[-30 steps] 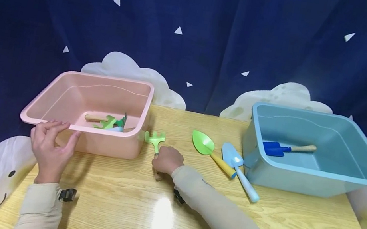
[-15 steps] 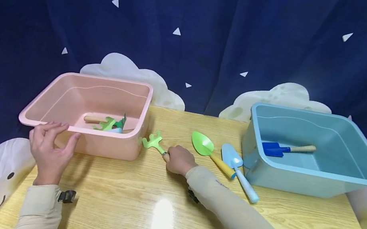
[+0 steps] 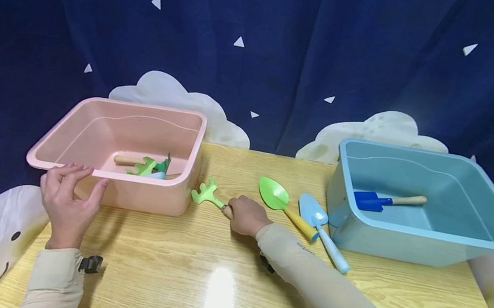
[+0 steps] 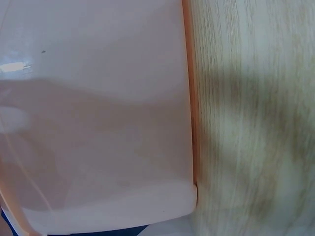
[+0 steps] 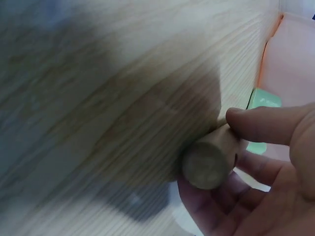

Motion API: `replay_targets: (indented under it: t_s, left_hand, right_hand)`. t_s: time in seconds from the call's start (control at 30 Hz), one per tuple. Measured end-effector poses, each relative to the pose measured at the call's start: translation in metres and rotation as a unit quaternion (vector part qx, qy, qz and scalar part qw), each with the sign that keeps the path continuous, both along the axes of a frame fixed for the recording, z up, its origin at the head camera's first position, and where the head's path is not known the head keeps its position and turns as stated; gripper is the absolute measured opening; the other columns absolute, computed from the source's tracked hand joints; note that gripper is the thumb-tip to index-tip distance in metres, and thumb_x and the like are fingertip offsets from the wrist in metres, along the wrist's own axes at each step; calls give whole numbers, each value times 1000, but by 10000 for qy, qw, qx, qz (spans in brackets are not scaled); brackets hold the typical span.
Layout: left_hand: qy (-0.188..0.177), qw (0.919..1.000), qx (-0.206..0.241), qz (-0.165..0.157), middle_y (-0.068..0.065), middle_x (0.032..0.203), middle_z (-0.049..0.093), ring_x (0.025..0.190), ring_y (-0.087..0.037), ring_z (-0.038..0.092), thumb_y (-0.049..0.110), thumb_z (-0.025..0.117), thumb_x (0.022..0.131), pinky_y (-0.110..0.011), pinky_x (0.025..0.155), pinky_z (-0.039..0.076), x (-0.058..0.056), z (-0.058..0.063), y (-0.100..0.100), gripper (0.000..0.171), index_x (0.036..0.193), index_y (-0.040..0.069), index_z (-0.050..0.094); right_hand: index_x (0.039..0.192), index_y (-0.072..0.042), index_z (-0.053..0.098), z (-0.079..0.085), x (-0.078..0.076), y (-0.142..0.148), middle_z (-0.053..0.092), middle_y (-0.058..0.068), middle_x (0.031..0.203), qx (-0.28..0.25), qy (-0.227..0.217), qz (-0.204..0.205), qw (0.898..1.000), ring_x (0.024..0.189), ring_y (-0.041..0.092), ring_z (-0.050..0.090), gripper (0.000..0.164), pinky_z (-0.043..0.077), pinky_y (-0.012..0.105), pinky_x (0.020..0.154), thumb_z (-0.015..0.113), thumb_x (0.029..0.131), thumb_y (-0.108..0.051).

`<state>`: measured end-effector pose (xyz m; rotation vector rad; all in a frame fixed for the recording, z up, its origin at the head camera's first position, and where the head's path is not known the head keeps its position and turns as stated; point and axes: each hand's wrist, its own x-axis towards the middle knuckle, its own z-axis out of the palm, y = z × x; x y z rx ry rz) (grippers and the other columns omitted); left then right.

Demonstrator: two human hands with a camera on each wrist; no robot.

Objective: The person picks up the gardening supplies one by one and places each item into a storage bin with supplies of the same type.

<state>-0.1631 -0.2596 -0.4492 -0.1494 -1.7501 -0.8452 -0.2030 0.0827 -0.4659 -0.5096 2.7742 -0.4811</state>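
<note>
- Pulled rightward since a second ago: the right hand and the green rake's handle, pinched in its fingers; the head sits beside the pink bin.
- Left hand rests on that bin's near rim.
- Seemingly partway: small tools lie inside pink, a blue shovel inside the blue bin.
- Still outside: rake, green trowel, light-blue trowel on the table.

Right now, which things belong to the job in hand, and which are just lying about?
Apparently in the job: green rake, held by the right hand; pink bin, left hand on its rim.

Apparently lying about, untouched: green trowel; light blue trowel; blue bin; dark blue shovel.
</note>
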Motion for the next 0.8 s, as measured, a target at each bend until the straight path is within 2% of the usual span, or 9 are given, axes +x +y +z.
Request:
replay_targets:
  t_s: [0.17,0.33,0.43,0.63,0.8]
  left_hand:
    - [34,10000,27,-7,-33,95,61,99,-51,53,42,80,78,-27,102,29,0,2,2,53,88,-9,70]
    - [74,10000,16,3,-33,94,60,99,-51,54,45,79,78,-28,102,29,0,2,2,55,87,-9,70]
    - [86,10000,1,13,-33,94,60,99,-51,54,45,79,78,-28,102,29,0,2,3,56,87,-9,70]
    - [76,10000,-34,16,-33,94,60,98,-51,54,48,78,80,-27,101,28,1,3,5,59,88,-10,70]
    - [98,10000,4,7,-34,94,59,98,-52,53,44,79,79,-27,101,28,3,7,7,56,88,-11,69]
  right_hand:
    - [105,-9,68,-4,-2,10,62,5,90,-365,66,324,9988,78,17,52,26,45,34,76,51,103,-29]
    - [118,-11,67,-6,-2,17,65,5,101,-400,92,393,9984,87,17,57,27,48,36,83,57,100,-27]
    - [120,-11,66,-8,-2,21,65,6,104,-352,115,435,9984,90,18,59,26,49,37,86,59,99,-26]
    - [121,-13,67,-13,-4,31,66,5,105,-351,213,549,9976,90,17,59,28,49,36,86,66,92,-12]
    - [119,-13,68,-15,-8,38,66,4,104,-578,248,728,9954,89,15,56,32,48,35,84,69,87,-8]
